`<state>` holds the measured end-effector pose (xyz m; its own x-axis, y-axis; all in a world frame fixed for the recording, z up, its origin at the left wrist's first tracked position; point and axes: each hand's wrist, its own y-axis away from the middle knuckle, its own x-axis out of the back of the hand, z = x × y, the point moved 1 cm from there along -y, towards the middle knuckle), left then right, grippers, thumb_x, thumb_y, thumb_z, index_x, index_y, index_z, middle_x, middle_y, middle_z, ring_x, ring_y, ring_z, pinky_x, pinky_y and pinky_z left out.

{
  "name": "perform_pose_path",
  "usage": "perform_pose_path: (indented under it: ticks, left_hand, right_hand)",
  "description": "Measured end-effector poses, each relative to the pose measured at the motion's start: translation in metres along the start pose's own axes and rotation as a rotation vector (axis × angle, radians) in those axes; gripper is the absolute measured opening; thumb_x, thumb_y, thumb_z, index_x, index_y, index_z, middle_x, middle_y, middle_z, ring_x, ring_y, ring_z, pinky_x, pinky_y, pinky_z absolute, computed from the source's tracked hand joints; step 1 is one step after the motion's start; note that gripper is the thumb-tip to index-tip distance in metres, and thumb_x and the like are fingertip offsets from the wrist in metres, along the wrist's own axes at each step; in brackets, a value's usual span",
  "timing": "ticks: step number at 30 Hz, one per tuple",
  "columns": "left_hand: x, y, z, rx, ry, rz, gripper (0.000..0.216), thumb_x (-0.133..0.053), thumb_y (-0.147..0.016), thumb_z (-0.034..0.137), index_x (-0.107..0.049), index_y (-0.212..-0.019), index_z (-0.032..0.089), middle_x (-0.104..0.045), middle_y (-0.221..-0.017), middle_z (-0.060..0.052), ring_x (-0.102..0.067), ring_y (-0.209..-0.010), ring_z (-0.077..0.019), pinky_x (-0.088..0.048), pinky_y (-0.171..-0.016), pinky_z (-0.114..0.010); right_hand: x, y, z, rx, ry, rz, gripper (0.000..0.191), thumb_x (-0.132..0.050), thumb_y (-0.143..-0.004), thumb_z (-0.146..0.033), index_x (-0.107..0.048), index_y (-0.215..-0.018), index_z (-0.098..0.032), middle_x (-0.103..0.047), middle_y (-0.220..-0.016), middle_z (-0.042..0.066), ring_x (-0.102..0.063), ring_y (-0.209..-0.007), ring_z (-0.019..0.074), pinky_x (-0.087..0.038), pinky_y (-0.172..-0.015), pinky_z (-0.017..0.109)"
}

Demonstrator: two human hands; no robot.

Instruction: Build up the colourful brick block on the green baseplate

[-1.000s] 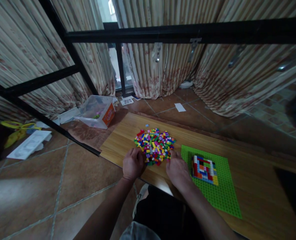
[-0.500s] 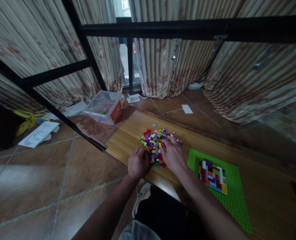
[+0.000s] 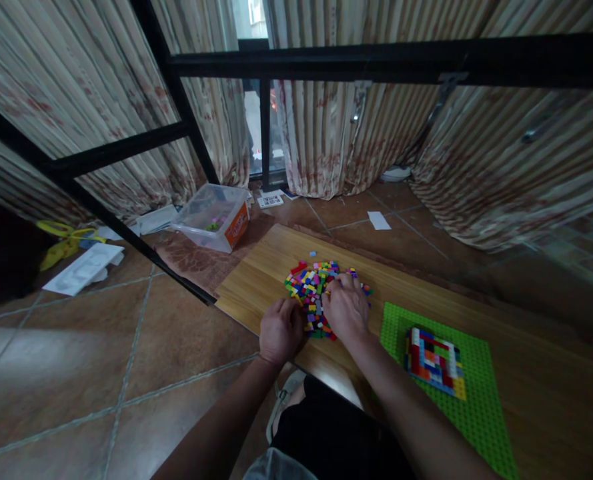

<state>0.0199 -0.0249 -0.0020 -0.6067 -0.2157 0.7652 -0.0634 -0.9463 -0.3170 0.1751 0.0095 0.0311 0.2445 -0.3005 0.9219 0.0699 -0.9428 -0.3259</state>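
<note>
A heap of small coloured bricks (image 3: 310, 283) lies on a wooden board (image 3: 256, 280) on the floor. My right hand (image 3: 345, 308) rests on top of the heap, fingers curled down into the bricks; what they pinch is hidden. My left hand (image 3: 280, 329) sits on the board at the heap's near left edge, fingers curled under in a loose fist. To the right lies a green baseplate (image 3: 476, 393) carrying a low square build of mixed colours (image 3: 435, 360).
A clear plastic bin with an orange label (image 3: 213, 217) stands on the tiled floor beyond the board's left corner. Black metal bars (image 3: 326, 60) cross overhead and to the left. Papers (image 3: 83, 267) and curtains (image 3: 476, 160) lie farther off.
My right hand has moved from the heap's near right edge up onto the bricks. The left hand has stayed beside the heap. The view has shifted slightly to the left.
</note>
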Motion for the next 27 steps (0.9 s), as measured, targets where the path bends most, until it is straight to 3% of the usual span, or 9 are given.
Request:
perform_pose_path:
  ticks: [5,8,10,12,16,20,27]
  left_hand:
    - [0.000,0.000,-0.001,-0.015,-0.018,0.003,0.015,-0.049,-0.087,0.018,-0.062,-0.094,0.021,-0.064,-0.085,-0.003,-0.060,-0.079,-0.0157,-0.045,-0.071,-0.025]
    - [-0.001,-0.001,-0.002,-0.024,-0.037,0.013,0.014,-0.048,-0.089,0.021,-0.062,-0.092,0.021,-0.064,-0.083,-0.003,-0.060,-0.078,-0.0161,-0.044,-0.070,-0.025]
    - [-0.001,-0.002,-0.002,-0.030,-0.035,0.014,0.014,-0.048,-0.089,0.022,-0.062,-0.090,0.021,-0.064,-0.084,-0.003,-0.061,-0.078,-0.0160,-0.044,-0.070,-0.025]
    - [-0.001,-0.002,-0.003,-0.030,-0.028,0.010,0.013,-0.048,-0.089,0.022,-0.062,-0.089,0.021,-0.064,-0.083,-0.003,-0.061,-0.077,-0.0157,-0.044,-0.069,-0.025]
    - [0.001,-0.003,-0.002,-0.024,-0.046,0.006,0.013,-0.049,-0.087,0.021,-0.062,-0.086,0.022,-0.064,-0.081,-0.002,-0.061,-0.075,-0.0154,-0.043,-0.067,-0.024]
    - [0.001,-0.005,-0.002,-0.018,-0.061,-0.005,0.013,-0.049,-0.087,0.022,-0.062,-0.085,0.022,-0.065,-0.082,-0.002,-0.061,-0.076,-0.0153,-0.042,-0.066,-0.024]
    - [0.002,-0.009,-0.002,0.011,-0.095,-0.003,0.014,-0.049,-0.086,0.023,-0.062,-0.082,0.021,-0.066,-0.084,-0.002,-0.060,-0.076,-0.0154,-0.041,-0.065,-0.024]
  right_hand:
    - [0.018,0.006,-0.005,-0.029,-0.151,0.083,0.012,-0.053,-0.088,-0.023,-0.063,-0.086,-0.018,-0.063,-0.096,0.011,-0.054,-0.095,0.0269,-0.042,-0.087,0.040]
    - [0.039,0.020,-0.009,-0.144,-0.414,0.058,0.017,-0.045,-0.094,-0.027,-0.060,-0.095,-0.019,-0.066,-0.086,0.006,-0.060,-0.081,0.0214,-0.045,-0.075,0.033]
    - [0.051,0.036,-0.011,-0.225,-0.646,0.022,0.016,-0.047,-0.094,-0.032,-0.059,-0.097,-0.021,-0.066,-0.080,0.002,-0.061,-0.070,0.0169,-0.046,-0.067,0.028]
    - [0.059,0.057,-0.009,-0.274,-0.821,0.014,0.012,-0.056,-0.089,-0.034,-0.060,-0.092,-0.022,-0.067,-0.080,0.000,-0.062,-0.071,0.0152,-0.047,-0.067,0.026]
    - [0.064,0.102,0.003,-0.418,-1.040,-0.036,0.016,-0.061,-0.085,-0.037,-0.064,-0.093,-0.023,-0.067,-0.079,0.000,-0.063,-0.068,0.0143,-0.050,-0.063,0.024]
    - [0.070,0.142,0.023,-0.599,-1.065,-0.042,0.028,-0.058,-0.086,-0.041,-0.065,-0.106,-0.023,-0.071,-0.091,0.004,-0.068,-0.076,0.0168,-0.055,-0.069,0.028]
    - [0.075,0.193,0.080,-0.812,-0.948,0.110,0.039,-0.060,-0.083,-0.044,-0.065,-0.116,-0.022,-0.073,-0.103,0.009,-0.071,-0.089,0.0232,-0.057,-0.080,0.038]
